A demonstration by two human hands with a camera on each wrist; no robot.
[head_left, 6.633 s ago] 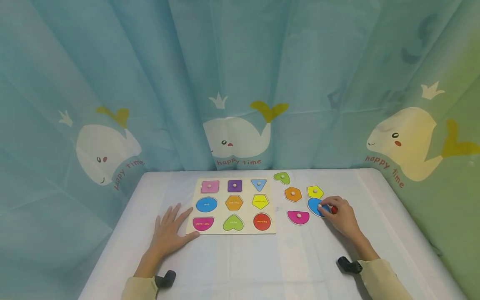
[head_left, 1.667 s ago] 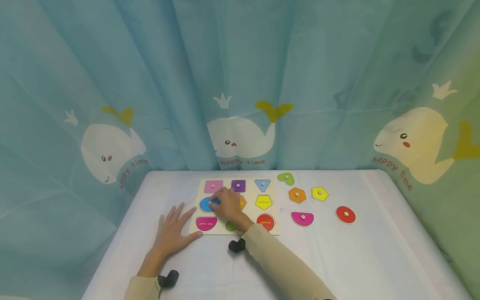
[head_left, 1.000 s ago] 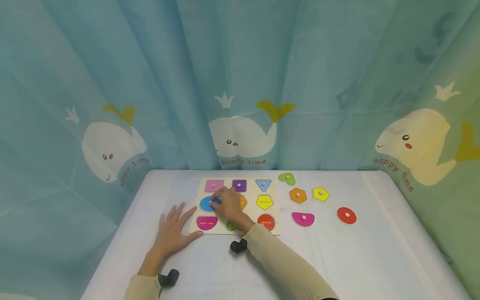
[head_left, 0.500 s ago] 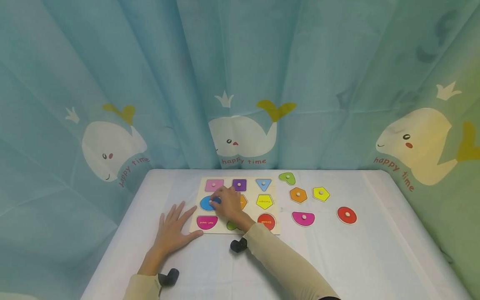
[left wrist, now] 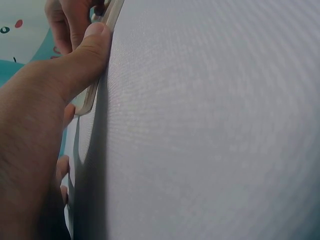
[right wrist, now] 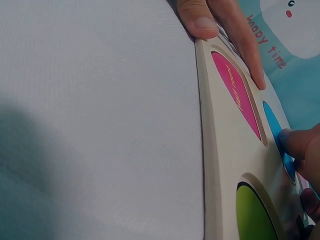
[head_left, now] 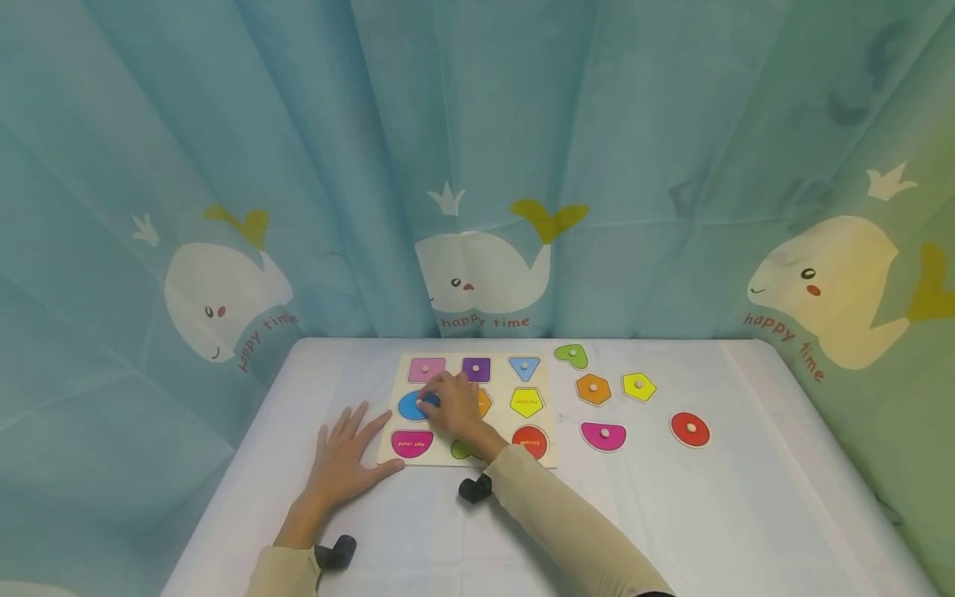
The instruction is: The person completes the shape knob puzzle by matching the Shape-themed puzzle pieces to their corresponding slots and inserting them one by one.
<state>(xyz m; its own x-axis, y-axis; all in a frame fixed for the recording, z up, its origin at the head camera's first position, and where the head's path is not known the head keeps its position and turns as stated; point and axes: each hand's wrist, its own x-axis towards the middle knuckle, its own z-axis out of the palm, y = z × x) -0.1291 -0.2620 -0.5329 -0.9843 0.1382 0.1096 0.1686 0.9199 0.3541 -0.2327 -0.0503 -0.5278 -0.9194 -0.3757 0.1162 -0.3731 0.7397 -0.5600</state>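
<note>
A cream shape-puzzle board (head_left: 501,388) lies on the table. Thumb and finger of my right hand (head_left: 458,406) pinch the knob of the blue oval piece (head_left: 407,406), which lies over the oval recess in the middle row. In the right wrist view the thumb (right wrist: 297,142) is right at the oval's face. My left hand (head_left: 337,466) is spread flat beside the board, its thumb (left wrist: 90,50) on the near left corner and a fingertip at the left edge. The right hand covers most of the orange hexagon recess and part of the green heart recess.
A pink rectangle (head_left: 420,371), purple square (head_left: 469,365) and light blue triangle (head_left: 518,362) sit in the far row. Right of the board lie a green heart (head_left: 567,358), orange hexagon (head_left: 588,397), yellow pentagon (head_left: 632,394), magenta half round (head_left: 597,442) and red circle (head_left: 685,436).
From among the loose pieces on the right, my right hand has carried the blue oval leftward to the board. Over the last second both hands have stayed put.
</note>
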